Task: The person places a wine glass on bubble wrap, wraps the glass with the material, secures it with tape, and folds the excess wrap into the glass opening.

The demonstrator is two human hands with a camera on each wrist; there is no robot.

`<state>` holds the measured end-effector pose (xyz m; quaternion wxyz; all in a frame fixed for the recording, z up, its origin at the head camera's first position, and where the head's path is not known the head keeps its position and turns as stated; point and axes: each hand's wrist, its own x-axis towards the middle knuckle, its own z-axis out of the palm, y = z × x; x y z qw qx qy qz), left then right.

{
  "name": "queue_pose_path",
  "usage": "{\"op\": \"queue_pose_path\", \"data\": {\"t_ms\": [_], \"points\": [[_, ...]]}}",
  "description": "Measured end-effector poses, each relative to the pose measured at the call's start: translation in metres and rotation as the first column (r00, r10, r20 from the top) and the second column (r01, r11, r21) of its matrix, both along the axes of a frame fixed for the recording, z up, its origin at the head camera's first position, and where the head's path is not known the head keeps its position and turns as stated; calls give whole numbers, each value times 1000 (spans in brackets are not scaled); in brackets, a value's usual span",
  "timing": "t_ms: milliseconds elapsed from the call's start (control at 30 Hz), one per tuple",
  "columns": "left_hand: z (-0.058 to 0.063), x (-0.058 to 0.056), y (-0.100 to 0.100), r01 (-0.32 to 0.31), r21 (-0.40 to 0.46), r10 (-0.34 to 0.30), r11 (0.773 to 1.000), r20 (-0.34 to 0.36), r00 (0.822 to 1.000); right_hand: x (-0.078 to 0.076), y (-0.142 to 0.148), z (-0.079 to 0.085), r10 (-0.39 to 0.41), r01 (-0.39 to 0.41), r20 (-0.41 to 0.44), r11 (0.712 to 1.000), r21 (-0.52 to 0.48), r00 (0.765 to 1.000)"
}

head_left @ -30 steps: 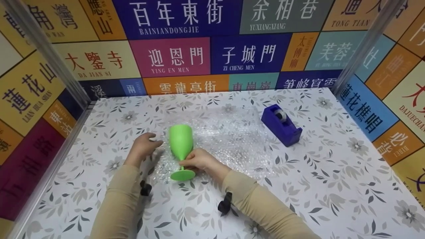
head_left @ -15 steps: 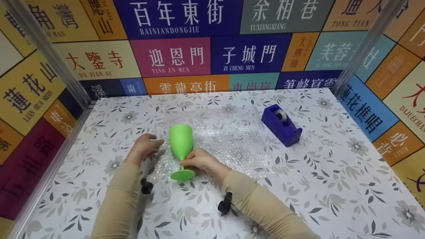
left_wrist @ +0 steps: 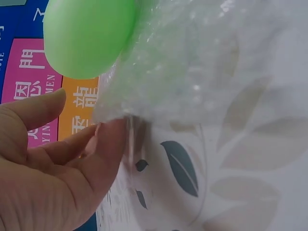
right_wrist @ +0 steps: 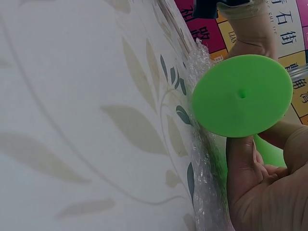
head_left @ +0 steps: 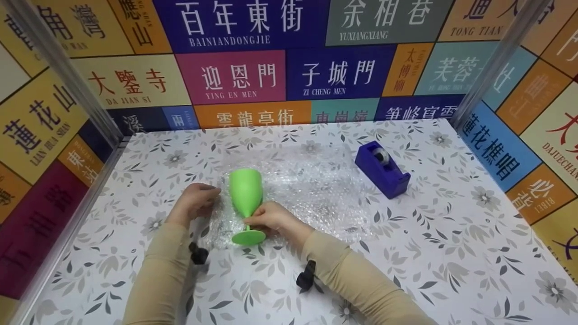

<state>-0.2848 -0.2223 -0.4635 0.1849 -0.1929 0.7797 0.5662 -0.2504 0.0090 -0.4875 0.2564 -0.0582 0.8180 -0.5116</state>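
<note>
A green plastic goblet [head_left: 246, 187] lies on its side on a sheet of bubble wrap [head_left: 316, 194], its cup pointing away from me. My right hand [head_left: 273, 217] pinches the goblet's stem just above the round base [right_wrist: 240, 101]. Left of the cup, my left hand [head_left: 194, 201] is at the sheet's left edge. In the left wrist view, fingertips of that hand [left_wrist: 62, 168] touch the edge of the bubble wrap [left_wrist: 178, 72] from below, while the thumb stands apart from it. Part of the stem is hidden behind my right fingers.
A blue tape dispenser [head_left: 383, 170] with a roll of clear tape stands right of the bubble wrap. The table [head_left: 451, 225] has a white leaf-patterned cover. Panels with printed signs [head_left: 230, 76] enclose the back and sides.
My left hand's fingers have lowered and bent inward toward the bubble wrap's left edge. My right hand and the goblet have stayed in place.
</note>
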Motion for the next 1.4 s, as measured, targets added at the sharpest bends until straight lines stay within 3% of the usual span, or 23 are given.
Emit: {"op": "queue_pose_path", "data": {"t_ms": [433,667,900,1233,1400], "points": [[-11,6,2,-46,133,64,990,-137,988,-1,0,-3,1,0,10,999,-47,1000],[-13,7,4,-78,179,104,981,-142,984,-2,0,-4,0,1,7,1000,-16,1000],[-11,8,9,-104,141,122,985,-126,985,-1,1,-2,-7,7,7,1000,-14,1000],[-6,13,19,-62,188,95,980,-173,980,0,1,-2,-24,25,16,998,-52,1000],[-5,14,24,-22,144,52,989,-206,977,-1,2,-3,-33,40,61,993,-108,998]]}}
